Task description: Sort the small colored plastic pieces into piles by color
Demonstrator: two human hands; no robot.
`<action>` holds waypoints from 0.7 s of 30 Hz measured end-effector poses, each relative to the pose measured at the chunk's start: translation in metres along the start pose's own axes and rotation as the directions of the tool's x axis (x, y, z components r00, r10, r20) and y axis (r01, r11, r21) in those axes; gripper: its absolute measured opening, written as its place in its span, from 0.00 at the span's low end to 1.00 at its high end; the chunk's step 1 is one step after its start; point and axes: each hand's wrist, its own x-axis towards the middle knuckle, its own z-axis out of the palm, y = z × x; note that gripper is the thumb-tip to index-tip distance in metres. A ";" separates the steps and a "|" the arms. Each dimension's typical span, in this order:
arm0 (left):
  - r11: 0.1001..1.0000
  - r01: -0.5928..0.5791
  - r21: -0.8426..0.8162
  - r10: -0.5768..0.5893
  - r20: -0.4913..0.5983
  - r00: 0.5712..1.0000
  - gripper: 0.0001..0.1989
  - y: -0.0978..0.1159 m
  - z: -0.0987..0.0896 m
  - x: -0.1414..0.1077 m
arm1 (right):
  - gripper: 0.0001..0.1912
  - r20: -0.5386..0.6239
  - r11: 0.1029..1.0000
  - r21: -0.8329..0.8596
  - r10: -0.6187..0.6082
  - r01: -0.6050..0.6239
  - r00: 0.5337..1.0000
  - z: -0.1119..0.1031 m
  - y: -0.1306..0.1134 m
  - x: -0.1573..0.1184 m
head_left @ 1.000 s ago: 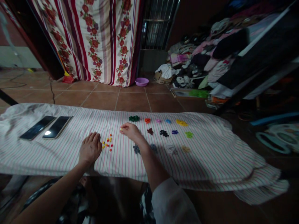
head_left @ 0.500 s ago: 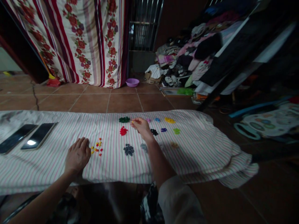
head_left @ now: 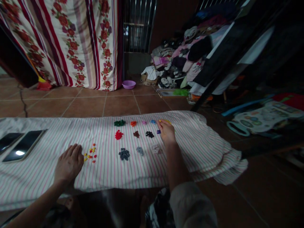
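Observation:
My left hand (head_left: 69,162) lies flat on the striped cloth (head_left: 104,174), fingers stretched out. Right beside its fingertips is a loose scatter of small red, orange and yellow pieces (head_left: 90,156). My right hand (head_left: 167,132) is pinched on a small yellow piece (head_left: 160,120) at the far side of the cloth. It hovers by the yellow pile (head_left: 167,121), which it partly hides. Close by are a light blue pile (head_left: 153,121), some dark purple pieces (head_left: 158,131) and a black pile (head_left: 149,134).
Other colour piles include dark green (head_left: 119,123), orange (head_left: 133,123), red (head_left: 118,135), brown (head_left: 136,134), dark grey (head_left: 124,154), light grey (head_left: 140,150) and pale pink (head_left: 156,149). Two phones (head_left: 25,145) lie at the left. A purple basin (head_left: 128,84) stands on the floor beyond.
My right hand has moved right with the yellow piece, from near the dark green pile to the yellow pile, uncovering the orange and brown piles. My left hand stays flat. The view has shifted slightly.

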 end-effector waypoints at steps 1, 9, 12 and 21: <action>1.000 -0.002 0.002 0.002 0.000 1.000 0.22 0.000 0.000 0.000 | 0.05 -0.012 1.000 0.002 -0.003 0.003 1.000 -0.006 -0.001 0.004; 1.000 -0.020 -0.004 0.020 -0.015 1.000 0.21 -0.002 0.002 0.001 | 0.06 -0.195 0.997 -0.067 0.025 -0.039 0.980 -0.037 0.005 0.025; 0.999 -0.025 -0.021 0.024 -0.027 0.999 0.20 -0.001 0.000 0.001 | 0.05 -0.215 0.994 -0.097 0.022 -0.044 0.976 -0.042 0.008 0.030; 0.999 -0.011 -0.045 0.011 0.001 1.000 0.20 0.000 -0.002 0.001 | 0.07 -0.156 0.993 -0.116 -0.022 0.004 0.987 -0.049 0.007 0.034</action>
